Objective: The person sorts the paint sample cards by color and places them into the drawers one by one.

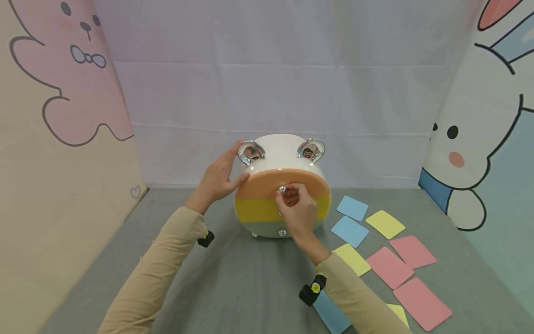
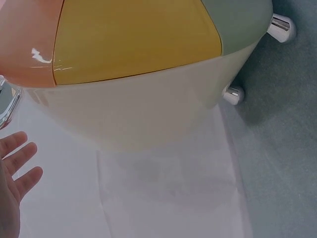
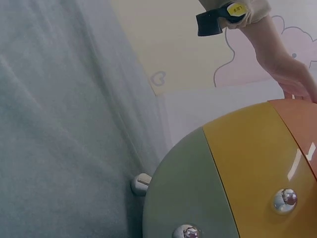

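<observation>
A small round drawer box [image 1: 279, 150] with a white shell and silver ears stands on the table. Its front has an orange drawer [image 1: 258, 185], a yellow drawer [image 2: 133, 39] and a green drawer [image 3: 185, 183], with round silver knobs. My right hand [image 1: 299, 211] pinches the top knob [image 1: 282, 189] on the orange drawer between thumb and fingers. That hand is outside the right wrist view. My left hand [image 1: 217, 178] rests with extended fingers against the box's upper left side, its thumb at the orange drawer's edge. In the left wrist view its fingers [image 2: 22, 163] are spread.
To the right on the grey table [image 1: 233, 287] lie several blue cards [image 1: 352, 208], yellow cards [image 1: 385, 224] and pink cards [image 1: 413, 251]. One blue card [image 1: 331, 313] is partly under my right forearm. White cloth [image 1: 275, 93] hangs behind, with cartoon-printed panels at both sides.
</observation>
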The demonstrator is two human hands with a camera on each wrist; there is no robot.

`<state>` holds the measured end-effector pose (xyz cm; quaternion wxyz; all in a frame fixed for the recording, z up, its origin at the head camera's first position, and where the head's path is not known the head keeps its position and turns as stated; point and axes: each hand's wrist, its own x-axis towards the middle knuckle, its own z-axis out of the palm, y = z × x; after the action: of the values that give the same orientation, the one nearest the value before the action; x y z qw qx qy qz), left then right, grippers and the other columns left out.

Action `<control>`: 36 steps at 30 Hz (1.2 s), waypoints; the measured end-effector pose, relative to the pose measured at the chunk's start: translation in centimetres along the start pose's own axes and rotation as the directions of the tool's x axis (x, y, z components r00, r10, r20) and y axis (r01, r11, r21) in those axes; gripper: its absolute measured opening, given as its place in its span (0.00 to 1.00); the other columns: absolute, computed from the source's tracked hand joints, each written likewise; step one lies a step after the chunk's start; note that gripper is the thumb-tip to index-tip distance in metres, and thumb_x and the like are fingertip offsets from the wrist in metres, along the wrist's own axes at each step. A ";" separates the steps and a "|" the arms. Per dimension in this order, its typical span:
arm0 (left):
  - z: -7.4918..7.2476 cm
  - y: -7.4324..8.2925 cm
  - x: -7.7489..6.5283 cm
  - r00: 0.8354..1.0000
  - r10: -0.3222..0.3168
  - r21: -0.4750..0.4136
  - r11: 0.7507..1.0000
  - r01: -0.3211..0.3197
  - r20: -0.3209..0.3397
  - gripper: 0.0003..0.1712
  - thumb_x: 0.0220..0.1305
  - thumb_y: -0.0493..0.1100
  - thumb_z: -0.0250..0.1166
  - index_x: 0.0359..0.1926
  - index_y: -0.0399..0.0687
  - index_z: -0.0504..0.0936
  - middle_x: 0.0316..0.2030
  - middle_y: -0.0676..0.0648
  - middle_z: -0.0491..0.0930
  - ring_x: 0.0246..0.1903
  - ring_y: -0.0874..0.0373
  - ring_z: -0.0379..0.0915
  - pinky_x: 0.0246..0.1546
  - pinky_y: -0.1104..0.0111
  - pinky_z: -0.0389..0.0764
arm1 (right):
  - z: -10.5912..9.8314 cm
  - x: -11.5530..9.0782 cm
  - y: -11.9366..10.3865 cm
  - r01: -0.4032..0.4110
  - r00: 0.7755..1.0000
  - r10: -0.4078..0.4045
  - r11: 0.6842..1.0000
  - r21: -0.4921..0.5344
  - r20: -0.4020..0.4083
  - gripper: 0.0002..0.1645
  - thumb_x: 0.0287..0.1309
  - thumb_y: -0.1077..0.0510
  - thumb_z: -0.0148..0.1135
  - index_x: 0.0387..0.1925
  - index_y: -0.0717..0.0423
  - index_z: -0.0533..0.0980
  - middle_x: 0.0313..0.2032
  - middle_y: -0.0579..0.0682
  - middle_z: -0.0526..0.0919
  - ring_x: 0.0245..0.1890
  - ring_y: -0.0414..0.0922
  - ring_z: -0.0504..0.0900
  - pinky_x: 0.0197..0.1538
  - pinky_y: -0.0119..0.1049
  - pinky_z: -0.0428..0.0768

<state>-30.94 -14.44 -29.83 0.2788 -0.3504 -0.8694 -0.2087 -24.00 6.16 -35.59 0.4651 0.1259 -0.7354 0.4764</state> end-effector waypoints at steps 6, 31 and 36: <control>-0.3 0.0 0.1 1.000 -0.021 0.004 1.000 0.021 0.023 0.49 0.57 0.74 0.37 0.70 0.48 0.45 0.65 0.42 0.59 0.58 0.43 0.62 0.53 0.50 0.67 | 0.2 0.2 0.4 0.057 0.998 -0.057 0.998 -0.001 -0.011 0.09 0.41 0.63 0.66 0.27 0.61 0.74 0.19 0.50 0.79 0.17 0.42 0.76 0.19 0.30 0.74; -0.5 -0.2 0.3 1.000 0.028 0.010 1.000 -0.028 0.010 0.51 0.56 0.75 0.40 0.70 0.46 0.47 0.65 0.43 0.60 0.55 0.43 0.65 0.50 0.51 0.70 | -1.6 -1.1 -0.6 0.062 0.998 -0.062 0.998 -0.018 0.017 0.11 0.41 0.61 0.67 0.28 0.59 0.74 0.20 0.49 0.80 0.19 0.40 0.78 0.19 0.31 0.75; -0.4 -0.3 0.3 1.000 0.021 0.016 1.000 -0.021 0.022 0.51 0.56 0.74 0.40 0.70 0.47 0.46 0.65 0.43 0.59 0.55 0.43 0.65 0.51 0.51 0.69 | -2.1 -1.4 -0.9 0.059 0.998 -0.058 0.998 -0.016 0.028 0.12 0.41 0.61 0.68 0.28 0.60 0.73 0.21 0.49 0.80 0.19 0.40 0.78 0.19 0.32 0.76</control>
<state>-31.20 -14.70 -29.41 0.2741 -0.3595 -0.8704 -0.1949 -21.48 6.99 -35.96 0.4696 0.1501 -0.7419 0.4545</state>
